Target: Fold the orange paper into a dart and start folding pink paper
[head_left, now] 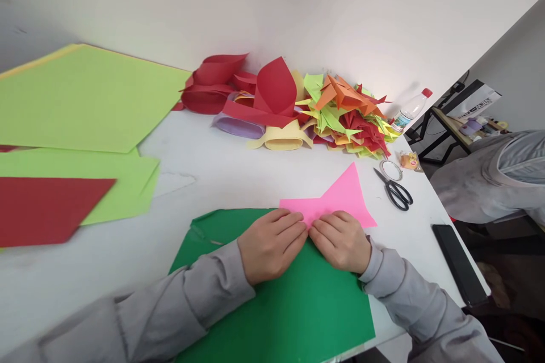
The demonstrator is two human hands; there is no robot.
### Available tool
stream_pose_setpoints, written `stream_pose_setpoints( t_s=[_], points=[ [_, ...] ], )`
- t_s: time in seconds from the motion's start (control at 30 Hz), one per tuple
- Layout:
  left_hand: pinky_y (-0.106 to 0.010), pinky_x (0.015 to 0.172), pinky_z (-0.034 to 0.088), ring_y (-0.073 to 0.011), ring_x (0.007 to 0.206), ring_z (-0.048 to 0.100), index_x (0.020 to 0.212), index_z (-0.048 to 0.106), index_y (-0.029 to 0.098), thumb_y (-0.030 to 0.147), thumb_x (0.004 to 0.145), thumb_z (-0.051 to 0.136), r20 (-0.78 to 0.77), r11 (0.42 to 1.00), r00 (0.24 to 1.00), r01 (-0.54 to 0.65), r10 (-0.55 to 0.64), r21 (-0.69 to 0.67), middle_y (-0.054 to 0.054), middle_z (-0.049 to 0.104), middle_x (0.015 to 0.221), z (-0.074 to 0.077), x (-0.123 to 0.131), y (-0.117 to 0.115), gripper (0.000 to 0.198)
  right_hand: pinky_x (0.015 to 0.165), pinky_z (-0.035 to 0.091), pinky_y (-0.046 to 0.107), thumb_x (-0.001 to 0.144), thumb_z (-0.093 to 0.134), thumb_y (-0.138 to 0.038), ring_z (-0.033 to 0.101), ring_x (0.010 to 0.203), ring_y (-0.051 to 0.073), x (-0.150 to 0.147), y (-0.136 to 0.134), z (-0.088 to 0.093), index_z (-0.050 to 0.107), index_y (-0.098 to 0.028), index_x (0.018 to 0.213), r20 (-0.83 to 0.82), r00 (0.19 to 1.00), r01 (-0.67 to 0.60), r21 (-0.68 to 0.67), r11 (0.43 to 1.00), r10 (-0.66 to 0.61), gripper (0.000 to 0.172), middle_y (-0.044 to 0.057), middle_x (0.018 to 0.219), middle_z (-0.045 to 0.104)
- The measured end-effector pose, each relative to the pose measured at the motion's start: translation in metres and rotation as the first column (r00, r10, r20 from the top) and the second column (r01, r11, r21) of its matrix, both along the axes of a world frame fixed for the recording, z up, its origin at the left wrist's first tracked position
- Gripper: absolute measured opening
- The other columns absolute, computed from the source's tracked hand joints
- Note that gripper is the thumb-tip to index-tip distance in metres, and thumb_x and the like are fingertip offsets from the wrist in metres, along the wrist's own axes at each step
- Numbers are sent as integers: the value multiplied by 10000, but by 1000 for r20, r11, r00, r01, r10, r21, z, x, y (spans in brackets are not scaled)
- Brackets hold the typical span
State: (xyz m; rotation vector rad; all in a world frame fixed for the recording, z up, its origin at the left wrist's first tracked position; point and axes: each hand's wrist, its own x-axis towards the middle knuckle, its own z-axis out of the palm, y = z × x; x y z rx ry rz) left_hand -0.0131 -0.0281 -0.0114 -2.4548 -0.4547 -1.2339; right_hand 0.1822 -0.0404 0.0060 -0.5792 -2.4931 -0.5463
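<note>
A folded pink sheet of paper (344, 193) lies over the far edge of a green sheet (293, 317). Both of my hands are on the pink paper's near edge, almost touching each other. My left hand (275, 244) has its fingers curled and pressed together on that edge. Beside it, my right hand (340, 241) pinches the same edge with bent fingers. The fingertips hide the part of the paper between them.
Green sheets (93, 102) and a red sheet (51, 210) lie on the left. Folded paper shapes (344, 113) are heaped against the wall. Scissors (395, 190), a tape roll (390, 170), a bottle (411, 110) and a black phone (460, 264) are on the right. Another person (489, 176) is beyond.
</note>
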Motion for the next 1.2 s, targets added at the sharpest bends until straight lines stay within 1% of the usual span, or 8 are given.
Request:
stream_pose_setpoints(
  t_s=[0.23, 0.37, 0.63, 0.73, 0.83, 0.93, 1.07, 1.2],
  points=[
    [-378, 727, 506, -228, 845, 635, 740, 635, 140, 71, 890, 400, -61, 1000, 998, 0, 0, 4, -78, 668, 716, 1, -8, 2, 287, 600, 418, 304, 879, 514, -85, 602, 730, 152, -1, -2, 4, 635, -128, 785, 5, 1000, 5, 63, 998, -6, 160, 45, 794, 703],
    [-366, 732, 481, -209, 775, 601, 614, 559, 168, 95, 884, 457, -80, 999, 997, 23, -20, 38, -25, 557, 596, -1, -13, 6, 298, 595, 402, 299, 855, 550, -86, 598, 731, 148, 0, -2, 5, 624, -137, 781, -1, 1000, 13, 83, 997, -13, 116, 30, 793, 695],
    [-353, 733, 469, -163, 606, 473, 547, 505, 193, 113, 896, 458, -93, 992, 995, -25, 36, 120, 12, 430, 528, -1, -18, 6, 361, 607, 383, 294, 873, 546, -93, 591, 745, 144, 2, -2, 4, 608, -154, 783, -3, 1000, -4, 103, 995, 4, 126, 33, 810, 678],
    [-355, 728, 463, -173, 630, 501, 632, 586, 185, 132, 865, 552, -33, 986, 996, -81, 87, 147, 7, 493, 551, 7, -17, 0, 241, 616, 395, 303, 855, 566, -79, 597, 743, 157, 2, -2, 4, 614, -136, 779, -17, 1000, -4, 95, 996, 6, 107, 50, 796, 677],
    [-370, 753, 461, -189, 713, 558, 697, 622, 183, 112, 882, 481, -62, 987, 995, -62, 72, 149, -35, 615, 684, 9, -12, -4, 244, 624, 412, 312, 861, 546, -81, 605, 749, 170, 0, -3, 4, 626, -118, 805, -12, 1000, -25, 77, 997, 26, 104, 69, 801, 678],
    [-393, 772, 462, -199, 754, 581, 728, 633, 172, 69, 886, 364, -79, 995, 997, -7, 15, 102, -72, 649, 748, 3, -9, -3, 329, 629, 424, 316, 873, 527, -93, 608, 765, 177, 0, -3, 4, 635, -111, 832, -12, 998, -53, 72, 996, 54, 117, 77, 822, 683],
    [-395, 745, 472, -203, 766, 585, 756, 635, 171, 78, 876, 403, -38, 998, 999, -17, 20, 68, -66, 660, 752, -6, -10, 3, 278, 638, 430, 306, 881, 531, -102, 602, 766, 166, 3, -1, 3, 640, -128, 816, -24, 1000, -15, 88, 996, 17, 130, 62, 823, 686],
    [-419, 759, 479, -227, 840, 596, 885, 669, 144, 73, 879, 378, -88, 999, 996, -9, 14, 53, -96, 694, 883, -4, -13, -1, 300, 638, 436, 304, 884, 517, -104, 595, 755, 163, 3, 0, 2, 647, -134, 817, 27, 1000, -12, 121, 993, 8, 149, 64, 839, 685]
  ],
)
